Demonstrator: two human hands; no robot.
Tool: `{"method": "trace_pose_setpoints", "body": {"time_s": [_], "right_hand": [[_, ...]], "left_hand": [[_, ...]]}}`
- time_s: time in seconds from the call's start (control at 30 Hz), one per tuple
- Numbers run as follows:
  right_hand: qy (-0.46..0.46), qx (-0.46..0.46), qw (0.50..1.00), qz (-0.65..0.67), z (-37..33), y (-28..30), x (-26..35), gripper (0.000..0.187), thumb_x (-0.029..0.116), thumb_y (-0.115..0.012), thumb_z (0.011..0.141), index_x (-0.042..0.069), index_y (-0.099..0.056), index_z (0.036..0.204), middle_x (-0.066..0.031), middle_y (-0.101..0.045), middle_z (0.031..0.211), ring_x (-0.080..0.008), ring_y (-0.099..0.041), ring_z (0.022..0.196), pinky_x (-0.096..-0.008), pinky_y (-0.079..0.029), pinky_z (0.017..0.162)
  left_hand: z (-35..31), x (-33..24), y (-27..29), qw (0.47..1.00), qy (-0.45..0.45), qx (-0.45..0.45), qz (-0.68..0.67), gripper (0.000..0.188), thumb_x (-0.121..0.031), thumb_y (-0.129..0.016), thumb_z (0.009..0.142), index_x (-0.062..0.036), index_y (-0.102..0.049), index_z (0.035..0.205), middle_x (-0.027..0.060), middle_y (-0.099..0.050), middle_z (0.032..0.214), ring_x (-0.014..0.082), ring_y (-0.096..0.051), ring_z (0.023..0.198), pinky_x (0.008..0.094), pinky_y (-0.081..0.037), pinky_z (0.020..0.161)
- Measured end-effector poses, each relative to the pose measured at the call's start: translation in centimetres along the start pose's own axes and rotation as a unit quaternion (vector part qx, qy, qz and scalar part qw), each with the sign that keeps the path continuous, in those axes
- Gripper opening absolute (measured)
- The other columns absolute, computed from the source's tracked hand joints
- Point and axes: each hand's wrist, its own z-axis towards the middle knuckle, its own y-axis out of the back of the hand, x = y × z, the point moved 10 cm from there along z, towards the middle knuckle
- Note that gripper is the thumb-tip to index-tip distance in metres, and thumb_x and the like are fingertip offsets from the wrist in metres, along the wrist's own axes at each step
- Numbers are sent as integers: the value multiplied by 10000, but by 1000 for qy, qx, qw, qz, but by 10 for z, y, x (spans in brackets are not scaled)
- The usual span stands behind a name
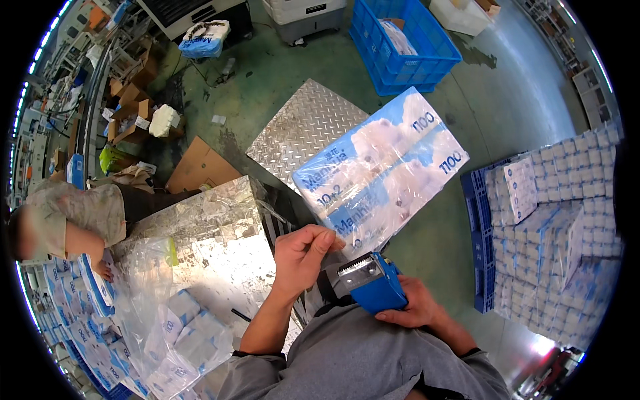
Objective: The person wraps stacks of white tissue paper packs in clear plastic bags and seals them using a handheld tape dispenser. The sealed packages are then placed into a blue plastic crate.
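A large clear-wrapped pack of white and blue paper goods (387, 157) stands in front of me, its near corner pointing toward my hands. My left hand (300, 257) is closed in a pinch at that corner. Whatever lies between its thumb and finger is too small or clear to make out. In my right hand (417, 305) is a blue tape dispenser (375, 288) with a toothed metal edge, held close to my body just below the corner. My right fingers wrap round its far side and are partly hidden.
Left of me is a worn metal-topped table (220, 220) with loose film and wrapped packs (190, 327). A co-worker (83, 217) leans over packs there. Behind the large pack lie a diamond-plate platform (310, 117) and a blue crate (400, 60). Stacked packs (540, 233) fill a blue pallet (479, 240) at right.
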Motion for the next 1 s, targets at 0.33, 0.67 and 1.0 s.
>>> {"method": "trace_pose_setpoints", "body": {"time_s": [0.33,0.67,1.0], "right_hand": [[-72,7,996,-52,-4,-3,-15,358,422,-753,787,76,-664,763,-124,-682,806,-348,-640,815,-416,-507,769],[-103,-55,993,32,5,-5,-42,363,398,-734,799,98,-684,998,-177,-653,1013,-360,-612,960,-431,-490,850],[18,-152,938,-311,43,41,-45,369,280,-751,730,-18,-646,920,-147,-643,940,-325,-596,933,-406,-477,871]], "left_hand": [[7,25,10,986,69,-37,-144,263,-218,-569,990,24,-638,913,108,-696,826,161,-680,699,277,-554,671],[17,15,-22,978,44,54,-197,176,-196,-564,989,-43,-537,906,56,-610,851,199,-685,843,328,-567,764],[56,22,-30,961,-32,69,-266,274,132,-672,807,-60,-513,920,36,-584,877,139,-628,850,396,-575,845]]}}
